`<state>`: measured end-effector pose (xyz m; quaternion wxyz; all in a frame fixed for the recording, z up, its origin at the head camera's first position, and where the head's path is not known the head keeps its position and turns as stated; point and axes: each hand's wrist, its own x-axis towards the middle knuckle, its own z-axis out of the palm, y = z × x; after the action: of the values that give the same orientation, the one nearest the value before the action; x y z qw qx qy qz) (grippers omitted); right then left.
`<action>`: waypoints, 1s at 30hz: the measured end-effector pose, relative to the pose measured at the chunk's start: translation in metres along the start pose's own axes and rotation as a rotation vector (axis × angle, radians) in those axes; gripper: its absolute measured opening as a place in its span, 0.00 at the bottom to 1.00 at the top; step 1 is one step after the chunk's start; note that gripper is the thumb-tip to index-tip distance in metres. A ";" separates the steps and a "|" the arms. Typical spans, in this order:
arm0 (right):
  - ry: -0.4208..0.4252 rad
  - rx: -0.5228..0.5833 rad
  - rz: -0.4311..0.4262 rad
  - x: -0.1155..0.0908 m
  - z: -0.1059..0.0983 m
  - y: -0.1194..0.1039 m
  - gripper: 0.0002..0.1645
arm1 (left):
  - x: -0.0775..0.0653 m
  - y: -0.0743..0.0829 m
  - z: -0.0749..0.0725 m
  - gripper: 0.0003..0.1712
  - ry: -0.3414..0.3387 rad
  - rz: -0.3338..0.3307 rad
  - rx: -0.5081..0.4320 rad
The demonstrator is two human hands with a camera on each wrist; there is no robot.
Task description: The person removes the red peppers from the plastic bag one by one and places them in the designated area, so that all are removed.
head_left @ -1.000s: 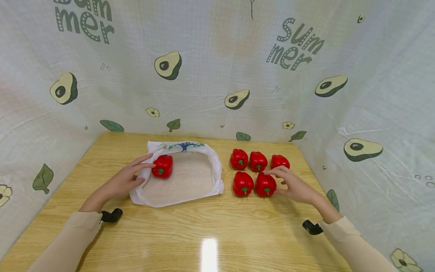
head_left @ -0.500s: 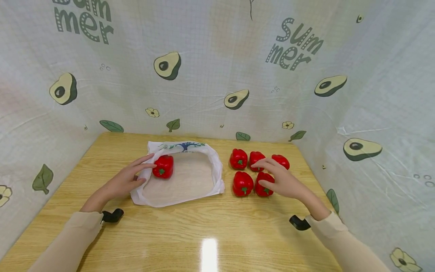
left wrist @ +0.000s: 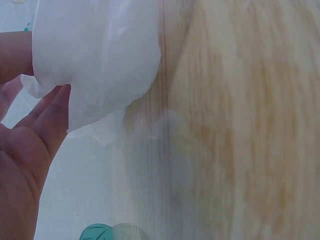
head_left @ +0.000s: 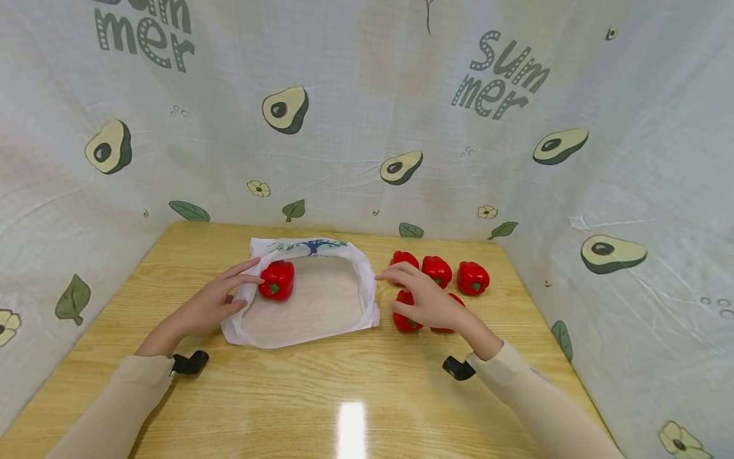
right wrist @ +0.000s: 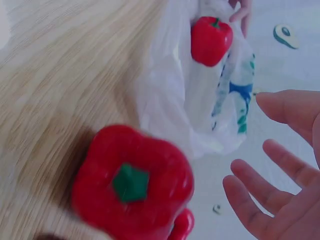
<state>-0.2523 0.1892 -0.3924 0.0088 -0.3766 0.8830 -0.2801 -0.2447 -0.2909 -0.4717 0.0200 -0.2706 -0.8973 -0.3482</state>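
Note:
A white plastic bag (head_left: 367, 290) with a blue and green print lies with its mouth spread on the table. My left hand (head_left: 213, 305) holds its left rim, fingers over the edge and thumb outside. In the left wrist view, the bag's wall (left wrist: 105, 55) hangs between thumb and fingers. One red bell pepper (head_left: 278, 282) sits inside the bag, near the left fingertips. My right hand (head_left: 427, 301), fingers parted and holding nothing, hovers over the group of peppers at the right, fingertips close to the bag's right rim. It partly hides the nearest bell pepper (head_left: 406, 324).
Several red bell peppers stand right of the bag, including a back middle pepper (head_left: 438, 270) and a far right pepper (head_left: 473, 278). The wooden table (head_left: 275, 395) ends at a cloth (head_left: 344, 127) printed with avocados, which rises behind and along both sides.
My right hand has moved left from the far right peppers, across the group, towards the bag, without a pepper. My left hand has stayed on the bag's rim.

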 end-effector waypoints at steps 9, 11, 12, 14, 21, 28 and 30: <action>-0.022 0.115 -0.031 0.048 0.030 -0.018 0.33 | 0.000 0.002 -0.001 0.26 -0.001 -0.019 -0.044; -0.031 0.112 -0.035 0.059 0.037 -0.022 0.33 | 0.000 0.002 -0.001 0.26 -0.003 -0.027 -0.068; -0.035 0.110 -0.038 0.064 0.041 -0.024 0.33 | 0.000 0.002 -0.001 0.25 -0.004 -0.029 -0.076; -0.048 0.112 -0.041 0.074 0.047 -0.028 0.33 | 0.000 0.002 -0.001 0.25 -0.004 -0.029 -0.087; -0.093 0.126 -0.034 0.104 0.067 -0.038 0.34 | -0.001 0.003 -0.002 0.24 -0.004 -0.029 -0.108; -0.111 0.103 -0.090 0.136 0.091 -0.046 0.37 | -0.002 0.001 -0.002 0.25 -0.007 -0.036 -0.118; -0.112 0.106 -0.091 0.143 0.099 -0.047 0.36 | -0.002 0.000 -0.002 0.25 -0.006 -0.038 -0.123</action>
<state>-0.3011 0.0187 -0.4241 0.0654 -0.4303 0.8471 -0.3049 -0.2433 -0.2929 -0.4707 -0.0058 -0.2552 -0.8793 -0.4022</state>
